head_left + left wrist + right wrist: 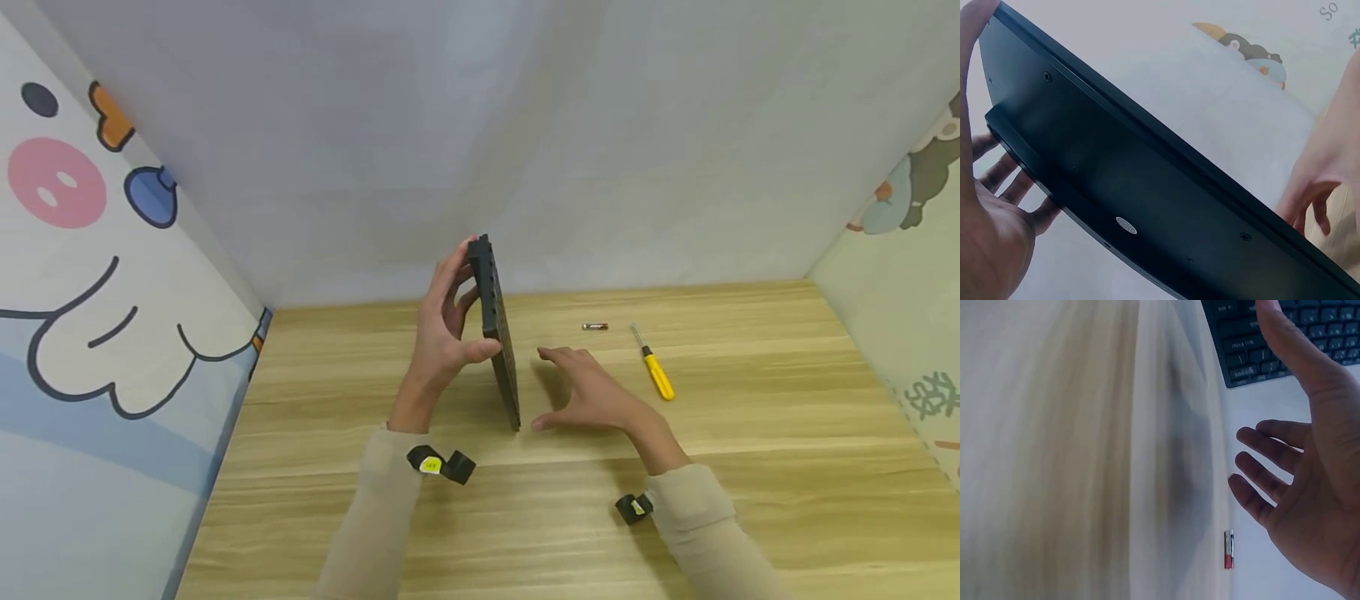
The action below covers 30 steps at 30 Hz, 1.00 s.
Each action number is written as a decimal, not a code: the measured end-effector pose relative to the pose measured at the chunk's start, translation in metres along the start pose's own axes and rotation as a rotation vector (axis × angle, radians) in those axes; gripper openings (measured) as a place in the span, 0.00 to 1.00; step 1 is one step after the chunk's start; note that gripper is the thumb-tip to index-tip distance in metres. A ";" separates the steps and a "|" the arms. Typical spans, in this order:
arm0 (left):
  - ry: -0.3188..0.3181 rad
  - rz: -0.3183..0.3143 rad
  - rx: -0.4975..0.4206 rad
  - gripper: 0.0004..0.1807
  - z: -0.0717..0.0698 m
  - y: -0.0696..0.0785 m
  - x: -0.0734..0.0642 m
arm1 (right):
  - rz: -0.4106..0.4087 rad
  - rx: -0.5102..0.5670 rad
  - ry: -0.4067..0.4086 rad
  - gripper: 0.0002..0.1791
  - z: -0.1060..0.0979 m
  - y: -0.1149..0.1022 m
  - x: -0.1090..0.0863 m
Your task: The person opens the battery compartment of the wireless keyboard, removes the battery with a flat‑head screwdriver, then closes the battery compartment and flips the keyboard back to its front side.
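A black keyboard (pixel 487 292) stands tilted up on its edge over the table. My left hand (pixel 442 333) grips it, with the thumb on the near side and the fingers behind its underside. The left wrist view shows that underside (pixel 1147 181), with screws and a small oval sticker. To the right of the keyboard my right hand (pixel 588 392) is apart from it, fingers spread and holding nothing. In the right wrist view, part of the key side (pixel 1247 356) shows above the right hand's (pixel 1316 487) fingers.
Beyond the right hand lies a small battery (pixel 595 327) on the wooden table (pixel 750 375). A screwdriver with a yellow handle (pixel 660 379) is to its right. A pale wall (pixel 525 150) rises behind the table, with cartoon-printed panels at both sides.
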<state>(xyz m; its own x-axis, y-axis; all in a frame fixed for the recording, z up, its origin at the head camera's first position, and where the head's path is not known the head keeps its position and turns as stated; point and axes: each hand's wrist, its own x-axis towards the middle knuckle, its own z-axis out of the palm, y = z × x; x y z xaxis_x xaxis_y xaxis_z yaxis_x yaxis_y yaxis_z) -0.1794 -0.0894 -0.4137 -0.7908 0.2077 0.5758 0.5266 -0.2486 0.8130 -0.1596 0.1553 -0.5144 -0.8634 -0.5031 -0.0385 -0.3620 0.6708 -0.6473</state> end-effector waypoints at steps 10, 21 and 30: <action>-0.002 0.008 -0.018 0.74 0.007 0.003 -0.001 | -0.071 -0.042 -0.039 0.73 0.010 -0.008 0.012; -0.004 -0.013 -0.091 0.74 0.004 0.008 0.000 | -0.093 -0.013 -0.065 0.78 0.017 -0.011 0.016; -0.123 -0.025 -0.050 0.73 -0.012 0.020 0.007 | -0.100 0.034 -0.048 0.75 0.003 -0.006 0.014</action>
<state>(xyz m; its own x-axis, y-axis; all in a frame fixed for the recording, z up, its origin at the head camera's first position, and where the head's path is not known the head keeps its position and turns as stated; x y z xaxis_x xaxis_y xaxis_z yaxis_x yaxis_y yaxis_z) -0.1781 -0.1047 -0.3945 -0.7574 0.3283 0.5644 0.4889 -0.2879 0.8235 -0.1684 0.1427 -0.5132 -0.8056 -0.5924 -0.0086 -0.4322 0.5975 -0.6754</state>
